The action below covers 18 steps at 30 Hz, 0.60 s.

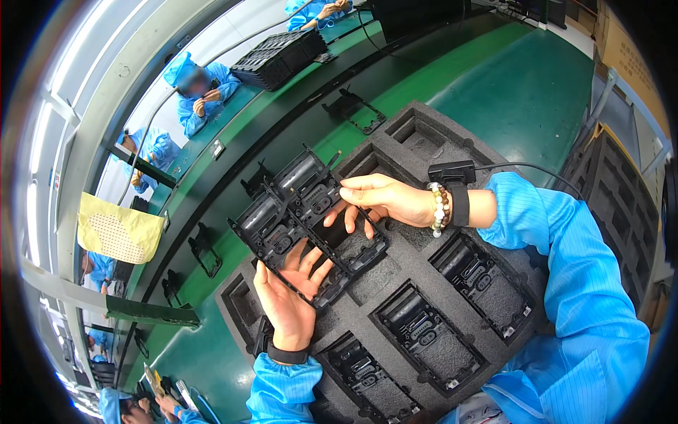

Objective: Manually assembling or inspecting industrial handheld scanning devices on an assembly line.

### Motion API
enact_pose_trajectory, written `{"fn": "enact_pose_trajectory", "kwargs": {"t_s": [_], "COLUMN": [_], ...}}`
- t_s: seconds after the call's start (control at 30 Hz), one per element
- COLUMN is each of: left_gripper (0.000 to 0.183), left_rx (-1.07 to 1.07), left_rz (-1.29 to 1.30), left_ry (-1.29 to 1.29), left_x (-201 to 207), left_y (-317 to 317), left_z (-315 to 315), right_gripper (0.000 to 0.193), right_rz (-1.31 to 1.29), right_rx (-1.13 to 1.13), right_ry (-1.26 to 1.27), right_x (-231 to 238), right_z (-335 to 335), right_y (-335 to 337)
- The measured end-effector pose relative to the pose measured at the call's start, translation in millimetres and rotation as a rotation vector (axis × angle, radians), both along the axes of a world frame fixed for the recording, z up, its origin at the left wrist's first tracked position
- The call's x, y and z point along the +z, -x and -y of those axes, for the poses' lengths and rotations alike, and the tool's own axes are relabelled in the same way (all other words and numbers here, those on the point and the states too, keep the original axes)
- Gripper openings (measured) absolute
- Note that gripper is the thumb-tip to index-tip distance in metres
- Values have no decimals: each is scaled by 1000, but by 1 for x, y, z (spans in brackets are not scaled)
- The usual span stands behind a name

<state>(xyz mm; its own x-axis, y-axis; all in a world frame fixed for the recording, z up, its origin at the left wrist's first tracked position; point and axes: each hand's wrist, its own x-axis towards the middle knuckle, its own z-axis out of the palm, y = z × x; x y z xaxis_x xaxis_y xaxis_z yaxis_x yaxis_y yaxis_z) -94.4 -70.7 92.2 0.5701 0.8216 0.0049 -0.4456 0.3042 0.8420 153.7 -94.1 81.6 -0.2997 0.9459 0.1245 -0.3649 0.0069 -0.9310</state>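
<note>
Two black plastic frames, each with a barrel-shaped section at one end and an open rectangular window, are held up side by side, tilted, over a grey foam tray (359, 312). My left hand (288, 300) grips the left frame (279, 240) from below, its fingers showing through the window. At the far right edge of the right frame (316, 199), my right hand (388, 201) pinches it between thumb and fingers. Whether the two frames touch is hard to make out. Nearer me, three similar frames lie in tray pockets: a left one (367, 374), a middle one (424, 332) and a right one (480, 279).
Behind the tray runs a green belt (282, 145) carrying black frames (355, 111). Beyond it are a stack of black crates (279, 60) and several people in blue. A yellow sheet (119, 230) hangs at left. A cable (533, 166) leads from my right wrist.
</note>
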Motion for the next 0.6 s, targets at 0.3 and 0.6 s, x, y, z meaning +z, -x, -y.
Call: {"fn": "enact_pose_trajectory", "kwargs": {"t_s": [0.3, 0.6], "left_gripper": [57, 56], "left_rx": [2, 9], "left_rz": [5, 11], "left_ry": [5, 12], "left_x": [0, 1], "left_y": [0, 0], "left_z": [1, 1], "right_gripper": [36, 33], "right_rz": [33, 51], "right_rx": [5, -10], "right_ry": [-5, -13], "right_x": [0, 1], "right_z": [0, 0], "right_y": [0, 0]}}
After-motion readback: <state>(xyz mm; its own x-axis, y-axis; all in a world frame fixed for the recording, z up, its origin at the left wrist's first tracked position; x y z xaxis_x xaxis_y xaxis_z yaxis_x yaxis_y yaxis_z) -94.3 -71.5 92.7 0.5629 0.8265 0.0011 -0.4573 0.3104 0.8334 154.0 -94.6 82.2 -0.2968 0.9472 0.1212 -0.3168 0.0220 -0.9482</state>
